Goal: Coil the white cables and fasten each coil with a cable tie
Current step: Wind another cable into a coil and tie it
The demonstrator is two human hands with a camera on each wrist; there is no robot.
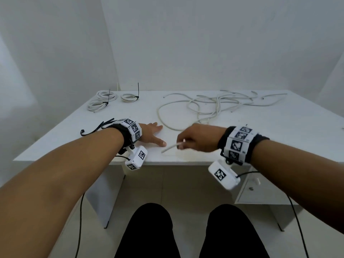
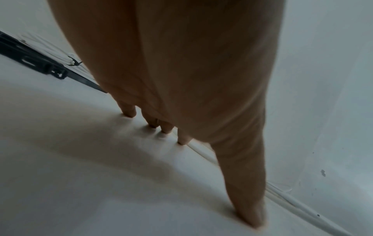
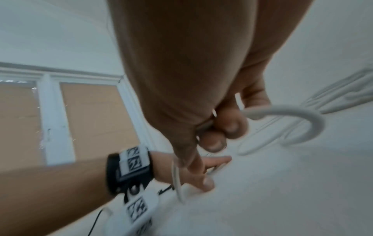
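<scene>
1. The white cable (image 1: pixel 168 147) lay at the near edge of the table (image 1: pixel 279 138), its free end poking leftward out of the right hand (image 1: pixel 197 137); the rest of it ran back toward the loose tangle of cables (image 1: pixel 219 103) at the far right.
2. The right hand had its fingers curled round that cable near the end, pinching it.
3. The left hand (image 1: pixel 150 134) lay flat on the table just beside the cable end, fingers straight and spread, holding nothing.
4. Judging by this, a fresh cable had just been picked and its coiling had not yet begun; the next move called for the left hand to take the end so the right could lay loops into it.
5. Three tied coils (image 1: pixel 104 101) sat at the far left corner, so part of the job looked done.
6. Spare black cable ties (image 1: pixel 96 128) lay behind the left wrist.
7. The right wrist view alone showed the cable (image 3: pixel 292 116) curving in a hook out of the fist; the left wrist view alone showed the fingertips (image 2: pixel 129 111) pressed on the tabletop and a tie (image 2: pixel 40 67) close by.
</scene>
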